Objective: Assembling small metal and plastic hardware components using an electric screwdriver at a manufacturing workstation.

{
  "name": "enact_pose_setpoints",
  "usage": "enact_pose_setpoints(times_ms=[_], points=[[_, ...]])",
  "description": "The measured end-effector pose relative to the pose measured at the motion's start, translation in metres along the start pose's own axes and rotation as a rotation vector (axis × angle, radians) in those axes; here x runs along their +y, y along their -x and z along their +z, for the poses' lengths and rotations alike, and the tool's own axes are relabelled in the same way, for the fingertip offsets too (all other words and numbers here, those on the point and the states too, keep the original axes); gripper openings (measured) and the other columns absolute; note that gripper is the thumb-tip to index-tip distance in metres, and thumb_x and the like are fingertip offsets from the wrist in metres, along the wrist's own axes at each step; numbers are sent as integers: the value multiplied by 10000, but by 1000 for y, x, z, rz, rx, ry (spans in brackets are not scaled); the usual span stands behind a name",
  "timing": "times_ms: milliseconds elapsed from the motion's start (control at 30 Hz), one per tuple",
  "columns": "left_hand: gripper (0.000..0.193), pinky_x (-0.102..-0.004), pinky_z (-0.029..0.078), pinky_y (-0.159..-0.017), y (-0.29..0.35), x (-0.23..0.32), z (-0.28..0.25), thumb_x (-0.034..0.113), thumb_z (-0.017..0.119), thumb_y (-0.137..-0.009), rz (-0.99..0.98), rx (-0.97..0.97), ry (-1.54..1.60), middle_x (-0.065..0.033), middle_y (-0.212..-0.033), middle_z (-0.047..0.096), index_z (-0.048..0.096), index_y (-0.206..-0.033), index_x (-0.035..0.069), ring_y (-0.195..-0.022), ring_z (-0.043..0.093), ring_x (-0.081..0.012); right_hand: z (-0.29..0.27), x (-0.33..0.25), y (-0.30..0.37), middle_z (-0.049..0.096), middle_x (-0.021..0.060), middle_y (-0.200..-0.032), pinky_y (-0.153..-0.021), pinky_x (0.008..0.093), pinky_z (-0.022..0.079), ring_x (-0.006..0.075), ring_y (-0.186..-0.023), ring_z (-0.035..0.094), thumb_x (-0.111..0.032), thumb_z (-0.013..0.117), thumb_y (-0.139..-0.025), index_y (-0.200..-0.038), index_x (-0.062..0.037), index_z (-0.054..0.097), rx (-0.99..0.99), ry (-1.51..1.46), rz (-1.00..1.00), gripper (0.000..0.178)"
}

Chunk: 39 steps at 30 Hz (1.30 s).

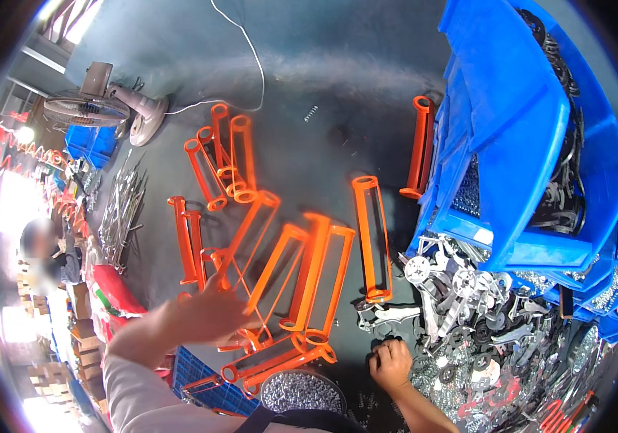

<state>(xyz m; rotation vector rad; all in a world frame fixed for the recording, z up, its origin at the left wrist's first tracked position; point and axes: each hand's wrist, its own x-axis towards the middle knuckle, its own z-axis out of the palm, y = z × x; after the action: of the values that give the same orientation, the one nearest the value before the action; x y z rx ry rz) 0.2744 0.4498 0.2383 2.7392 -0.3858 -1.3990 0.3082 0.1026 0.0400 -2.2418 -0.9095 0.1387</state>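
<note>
My left hand (215,312) reaches over a cluster of orange metal frames, blurred by motion. Its fingers are beside one long orange frame (257,229); whether they grip it I cannot tell. More orange frames (310,278) lie or lean to the right of this hand, some blurred. My right hand (391,364) rests on the dark tabletop with its fingers curled, and a dark bit shows at the fingertips. What it holds, if anything, is hidden. Just beyond it lies a silver metal bracket (395,314), below a separate orange frame (372,242).
Stacked blue bins (500,130) with dark and shiny parts stand at right. A heap of metal parts (468,296) spills below them. A round bowl of small silver pieces (303,392) sits at the near edge. Far left are a fan (146,115) and thin rods (121,209).
</note>
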Motion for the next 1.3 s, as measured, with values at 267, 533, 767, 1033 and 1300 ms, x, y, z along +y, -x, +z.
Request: enact_pose_setpoints(times_ms=[267, 533, 767, 1033, 1300], points=[[461, -493, 416, -923, -295, -17, -140, 387, 550, -853, -354, 930, 560, -188, -1194, 529, 536, -1174, 57, -1167, 472, -363, 0, 1, 0, 532, 67, -806, -590, 362, 450, 263, -724, 521, -78, 644, -610, -752, -92, 575, 23, 35, -10, 158], [310, -660, 241, -990, -321, 5, -170, 202, 575, -803, -636, 601, 477, -67, -1270, 467, 635, -1105, 167, -1227, 408, -272, -1, -1, -2, 527, 70, -789, -590, 356, 454, 263, -721, 527, -62, 644, -598, -727, -75, 582, 25, -9, 3, 143], [544, -701, 237, -958, -288, -3, -99, 201, 557, -805, 2, 982, 457, -111, -1117, 581, 415, -1330, 192, -1203, 448, -282, -1, 0, -1, 522, 76, -777, -585, 359, 454, 264, -707, 526, -65, 638, -594, -712, -79, 572, 74, 10, -4, 136], [375, -494, 381, -803, -302, 29, -118, 222, 492, -842, -305, 1090, 151, -131, -990, 580, 539, -1209, 284, -1063, 503, -248, 2, -2, 1, 516, 75, -768, -586, 363, 455, 265, -703, 525, -80, 634, -604, -709, -81, 571, 84, 23, 19, 123], [251, -504, 386, -829, -285, 15, -102, 162, 571, -809, -193, 1229, 273, -100, -887, 639, 566, -1056, 119, -892, 606, -269, 0, 1, 2, 514, 78, -769, -595, 355, 459, 265, -711, 524, -75, 630, -621, -712, -70, 573, 84, 9, 34, 107]])
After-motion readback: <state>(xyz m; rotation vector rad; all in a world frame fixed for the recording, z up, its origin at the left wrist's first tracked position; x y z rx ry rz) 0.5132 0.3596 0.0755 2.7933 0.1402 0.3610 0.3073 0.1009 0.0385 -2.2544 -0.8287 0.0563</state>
